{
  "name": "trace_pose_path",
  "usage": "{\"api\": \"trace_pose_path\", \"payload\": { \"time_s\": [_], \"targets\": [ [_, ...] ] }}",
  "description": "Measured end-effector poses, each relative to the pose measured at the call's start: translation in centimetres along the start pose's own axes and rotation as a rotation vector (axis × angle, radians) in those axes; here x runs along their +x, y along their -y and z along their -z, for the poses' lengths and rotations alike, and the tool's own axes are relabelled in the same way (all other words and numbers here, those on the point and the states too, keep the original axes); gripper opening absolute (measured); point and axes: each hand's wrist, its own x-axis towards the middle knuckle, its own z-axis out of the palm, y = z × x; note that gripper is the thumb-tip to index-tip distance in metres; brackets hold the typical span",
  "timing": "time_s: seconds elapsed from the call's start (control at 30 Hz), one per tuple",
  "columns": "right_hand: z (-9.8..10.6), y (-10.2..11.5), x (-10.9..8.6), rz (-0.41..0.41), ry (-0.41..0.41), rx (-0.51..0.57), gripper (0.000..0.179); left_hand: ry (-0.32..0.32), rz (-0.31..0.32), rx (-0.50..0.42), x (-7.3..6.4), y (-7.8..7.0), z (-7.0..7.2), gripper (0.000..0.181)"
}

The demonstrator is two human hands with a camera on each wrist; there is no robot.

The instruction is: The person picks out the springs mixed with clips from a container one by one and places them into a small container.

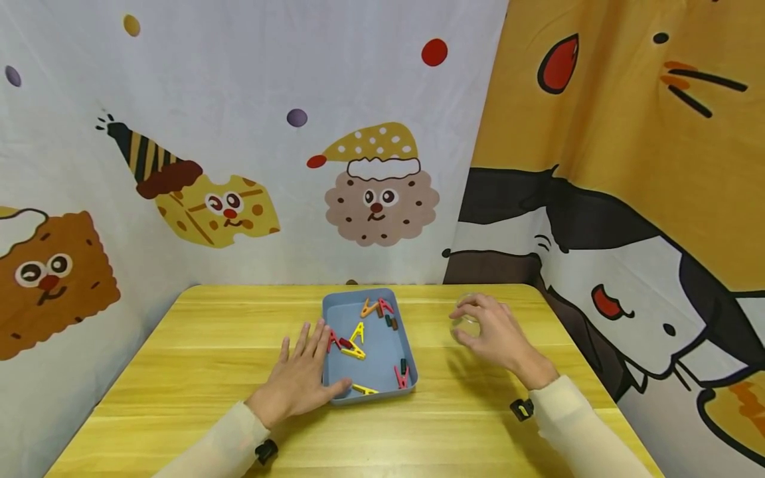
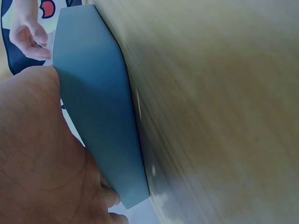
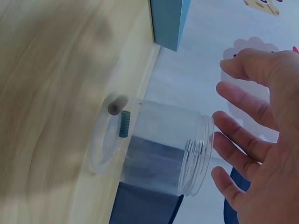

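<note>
A blue-grey tray (image 1: 373, 372) lies on the table with several small spring clips inside, such as a yellow clip (image 1: 354, 352), an orange clip (image 1: 368, 307) and a pink clip (image 1: 402, 377). Among them are short dark cylinders, one of them a green cylinder (image 1: 403, 366). My left hand (image 1: 301, 378) rests along the tray's left rim, fingers straight. On the right, my right hand (image 1: 493, 332) hovers over the mouth of a clear jar (image 3: 159, 149) with fingers spread and nothing held. At the jar's bottom lie a brown cylinder (image 3: 114, 108) and a ridged green cylinder (image 3: 124, 123).
The wooden table (image 1: 221, 332) meets a cartoon-printed curtain (image 1: 239, 99) at the back and right. A strip of table separates the tray from the jar.
</note>
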Motion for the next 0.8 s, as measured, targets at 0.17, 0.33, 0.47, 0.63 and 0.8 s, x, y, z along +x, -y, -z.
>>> {"api": "trace_pose_path", "payload": {
  "time_s": [0.17,0.33,0.47,0.63,0.8],
  "targets": [
    [-0.1,0.7,0.2,0.04,-0.006,-0.022,0.022,-0.002,-0.003,0.003,0.0,-0.1,0.1,0.121],
    [-0.4,1.5,0.5,0.077,-0.006,-0.037,0.023,0.001,-0.004,0.001,0.0,-0.2,0.2,0.122],
    [-0.6,2.1,0.7,0.094,0.0,-0.043,0.024,0.004,-0.001,0.001,-0.1,-0.3,0.4,0.122],
    [-0.9,2.8,0.9,0.095,0.02,-0.034,0.025,0.004,0.0,-0.003,-0.2,-0.3,0.4,0.123],
    [-1.1,3.5,0.9,0.096,0.038,-0.019,0.024,0.003,0.0,-0.007,-0.3,-0.4,0.5,0.124]
  ]
}}
